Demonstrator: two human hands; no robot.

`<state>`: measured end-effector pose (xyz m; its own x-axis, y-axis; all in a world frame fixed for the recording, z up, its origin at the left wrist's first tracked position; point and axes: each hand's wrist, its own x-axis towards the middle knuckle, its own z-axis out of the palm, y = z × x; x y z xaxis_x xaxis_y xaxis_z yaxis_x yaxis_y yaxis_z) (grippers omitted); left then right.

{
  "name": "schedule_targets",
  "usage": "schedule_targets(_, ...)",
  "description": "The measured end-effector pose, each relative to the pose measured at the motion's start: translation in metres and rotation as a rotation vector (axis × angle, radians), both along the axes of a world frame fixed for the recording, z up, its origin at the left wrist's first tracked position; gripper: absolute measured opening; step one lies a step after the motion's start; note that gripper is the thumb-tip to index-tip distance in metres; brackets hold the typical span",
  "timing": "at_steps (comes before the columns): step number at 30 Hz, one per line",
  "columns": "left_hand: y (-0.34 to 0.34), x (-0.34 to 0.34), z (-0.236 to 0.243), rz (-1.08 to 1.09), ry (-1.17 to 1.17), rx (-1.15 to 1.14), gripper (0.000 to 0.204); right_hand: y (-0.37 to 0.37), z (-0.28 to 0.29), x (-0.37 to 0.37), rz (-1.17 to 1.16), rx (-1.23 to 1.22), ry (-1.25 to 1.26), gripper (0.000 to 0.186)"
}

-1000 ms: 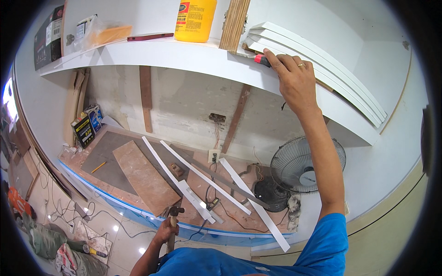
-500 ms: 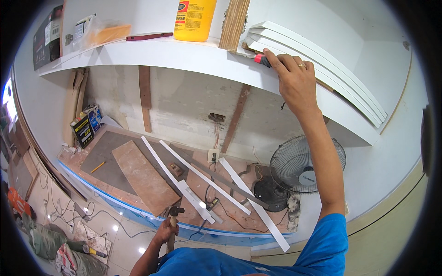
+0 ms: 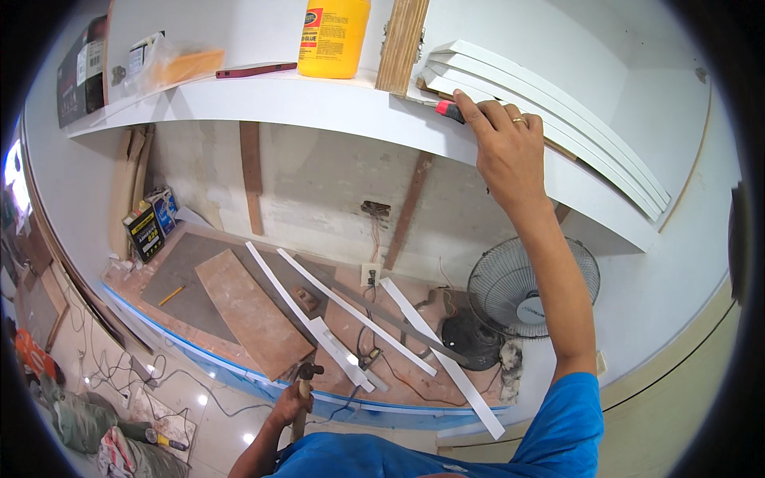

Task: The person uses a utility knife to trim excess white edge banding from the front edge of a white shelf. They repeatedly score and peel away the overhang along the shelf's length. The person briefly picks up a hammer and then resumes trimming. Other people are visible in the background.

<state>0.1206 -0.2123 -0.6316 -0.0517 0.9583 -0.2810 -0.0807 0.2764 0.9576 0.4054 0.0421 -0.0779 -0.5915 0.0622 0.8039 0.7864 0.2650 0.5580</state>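
Note:
My right hand (image 3: pixel 508 147) is raised to the white shelf (image 3: pixel 335 103), closed on a red-and-black handled tool (image 3: pixel 449 111) at its edge, beside a wooden post (image 3: pixel 396 48) and stacked white strips (image 3: pixel 542 111). Low in the picture, my left hand (image 3: pixel 287 408) grips the wooden handle of a hammer (image 3: pixel 309 371), held head up beside the lower counter (image 3: pixel 207 319). My right fingers partly hide the tool.
The shelf holds a yellow jug (image 3: pixel 330 40), boxes (image 3: pixel 76 72) and a bag (image 3: pixel 179 68). The counter carries boards (image 3: pixel 251 311), white strips (image 3: pixel 470 398), cans (image 3: pixel 142 231) and a fan (image 3: pixel 506 287). Cables (image 3: pixel 191 406) and sacks (image 3: pixel 135 458) lie on the floor.
The view has shifted very slightly. Both hands stay nearly in place, holding the same things.

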Motion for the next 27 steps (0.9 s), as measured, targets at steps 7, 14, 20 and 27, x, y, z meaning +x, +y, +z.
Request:
schedule_targets(7, 0.001, -0.001, 0.0, -0.041, -0.005, 0.002, 0.044, -0.003, -0.001, -0.001, 0.029, 0.019, -0.011, 0.058)
schedule_targets(14, 0.003, 0.004, 0.013, -0.1, -0.076, 0.008, 0.039, -0.002, -0.008, -0.004, 0.066, 0.087, 0.008, 0.054)
schedule_targets(20, 0.005, 0.006, 0.019, -0.12, -0.03, 0.01, 0.041, -0.001, -0.012, -0.004, 0.111, 0.114, 0.016, 0.053)
schedule_targets(27, 0.003, 0.011, 0.016, -0.111, 0.042, 0.015, 0.041, 0.0, -0.003, 0.001, 0.109, 0.078, -0.005, 0.052)
